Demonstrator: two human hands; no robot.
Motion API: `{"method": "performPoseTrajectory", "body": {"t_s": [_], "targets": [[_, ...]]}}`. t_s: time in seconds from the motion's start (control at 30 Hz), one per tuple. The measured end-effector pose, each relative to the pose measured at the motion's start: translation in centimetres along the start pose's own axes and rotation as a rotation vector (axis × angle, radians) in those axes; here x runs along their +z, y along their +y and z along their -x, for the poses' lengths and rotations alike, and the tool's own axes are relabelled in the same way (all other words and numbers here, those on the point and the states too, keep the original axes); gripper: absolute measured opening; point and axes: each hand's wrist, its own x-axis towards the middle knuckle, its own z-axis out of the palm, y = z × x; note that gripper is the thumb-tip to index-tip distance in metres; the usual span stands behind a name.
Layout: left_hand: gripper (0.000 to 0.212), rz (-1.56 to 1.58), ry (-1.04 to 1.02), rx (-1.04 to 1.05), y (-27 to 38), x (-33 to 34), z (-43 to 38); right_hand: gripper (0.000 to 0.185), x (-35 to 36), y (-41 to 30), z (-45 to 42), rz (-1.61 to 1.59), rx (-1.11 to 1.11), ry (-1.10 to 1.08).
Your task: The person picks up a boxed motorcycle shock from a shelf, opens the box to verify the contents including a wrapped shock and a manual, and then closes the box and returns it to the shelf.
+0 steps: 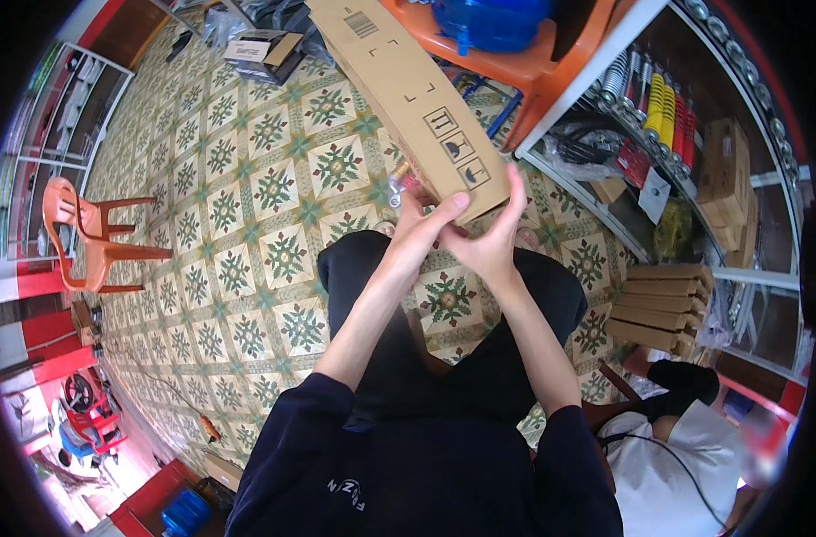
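A long brown cardboard box (414, 101) slants up and away from my lap, its near end between my hands. Printed handling symbols and a code mark its top face. My left hand (418, 218) grips the near left corner, thumb on top and fingers partly hidden below. With my right hand (492, 231) I hold the near right corner, the index finger along its edge. Beside my left fingers, a small yellow, pink and silver patch (401, 182) looks like shock absorbers; whether printed or real I cannot tell.
An orange plastic chair (539, 74) bears a blue water jug (492, 23). At right, a shelf frame (589, 194) holds shock absorbers (659, 111), near stacked cardboard boxes (659, 305). A person in white (669, 463) sits close by. Another orange chair (99, 241) stands left on the tiled floor (273, 188).
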Motion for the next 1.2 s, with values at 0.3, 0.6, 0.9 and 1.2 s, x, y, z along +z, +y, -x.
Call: {"method": "performPoseTrajectory", "body": {"t_s": [0.3, 0.6, 0.9, 1.2], "targets": [[0.079, 0.300, -0.030, 0.042, -1.6, -0.7, -6.3, 0.089, -4.1, 2.4, -2.9, -0.609, 0.445, 0.007], [0.062, 0.554, 0.103, 0.010, -0.5, -0.9, -7.9, 0.087, -3.8, 3.0, -4.0, -0.626, 0.587, -0.039], [0.056, 0.620, 0.135, -0.044, -0.1, -0.7, -8.4, 0.064, -4.4, 5.0, -3.9, -0.450, 0.531, -0.073], [0.066, 0.498, 0.106, -0.062, -0.7, -1.1, -8.7, 0.070, -4.1, 4.8, -3.8, -0.246, 0.618, -0.169]]}}
